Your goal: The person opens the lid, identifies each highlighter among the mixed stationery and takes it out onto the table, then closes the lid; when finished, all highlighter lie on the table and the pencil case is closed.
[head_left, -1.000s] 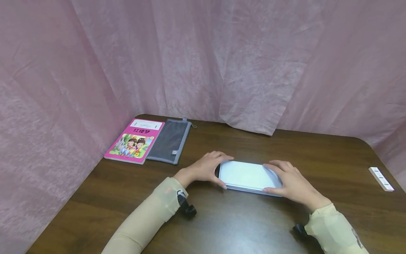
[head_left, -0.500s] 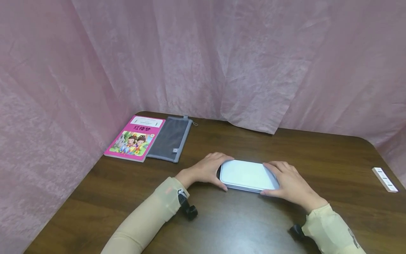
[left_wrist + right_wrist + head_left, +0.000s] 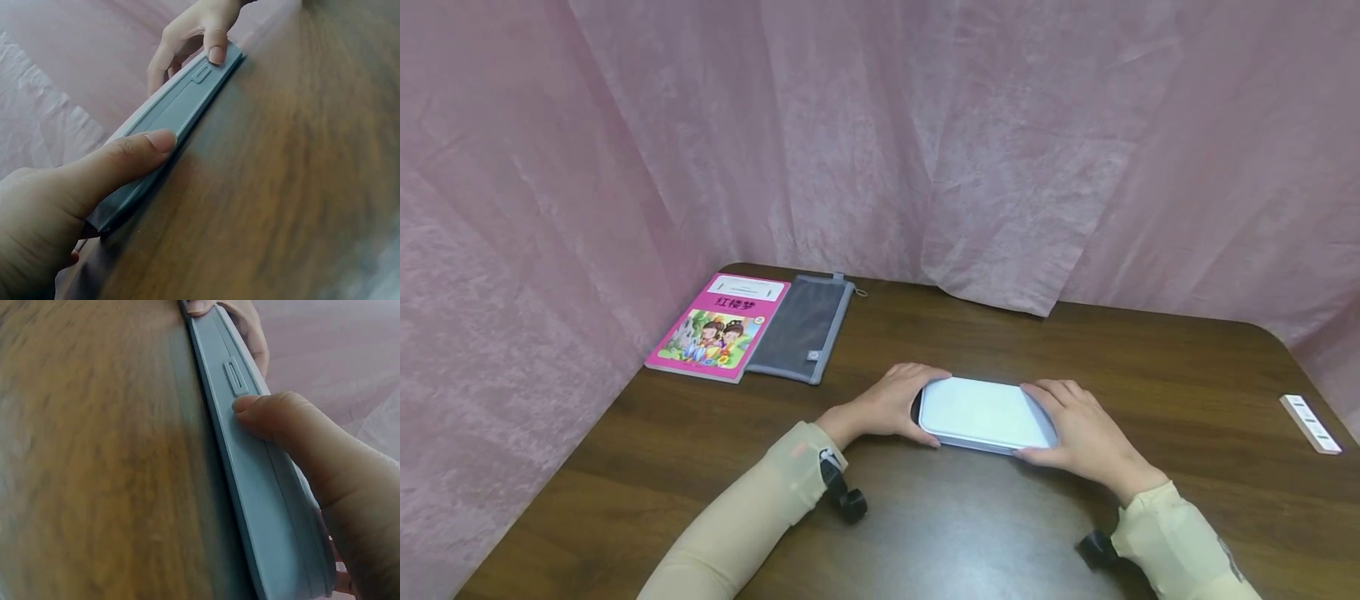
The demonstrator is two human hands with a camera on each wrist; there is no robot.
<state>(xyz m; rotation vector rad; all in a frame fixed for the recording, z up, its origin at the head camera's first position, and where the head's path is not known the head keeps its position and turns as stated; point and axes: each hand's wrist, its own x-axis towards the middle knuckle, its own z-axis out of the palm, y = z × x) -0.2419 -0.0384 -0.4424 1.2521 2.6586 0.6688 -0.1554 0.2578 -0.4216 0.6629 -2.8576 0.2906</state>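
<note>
A flat, pale blue plastic box (image 3: pixel 985 414) with rounded corners and a whitish lid lies on the wooden table in front of the person. The left hand (image 3: pixel 898 404) grips its left end, thumb on the near side and fingers round the far side. At the opposite end, the right hand (image 3: pixel 1086 433) holds the box the same way. Both wrist views show the lid down on the base. A small rectangular latch (image 3: pixel 235 375) marks the near side, just beyond the right thumb (image 3: pixel 269 415). The left thumb (image 3: pixel 125 159) presses the same long side. Most other fingertips are hidden behind the box.
A pink picture-covered book (image 3: pixel 718 329) lies at the table's far left, beside a grey mesh zip pouch (image 3: pixel 801 329). Near the right edge is a narrow white strip (image 3: pixel 1310 425) with dark marks. Pink curtains (image 3: pixel 880 142) hang behind the brown table (image 3: pixel 1112 350).
The right hand and forearm have shifted slightly left along the box. The box's near right corner has moved a little up and left. The left hand stays nearly in place.
</note>
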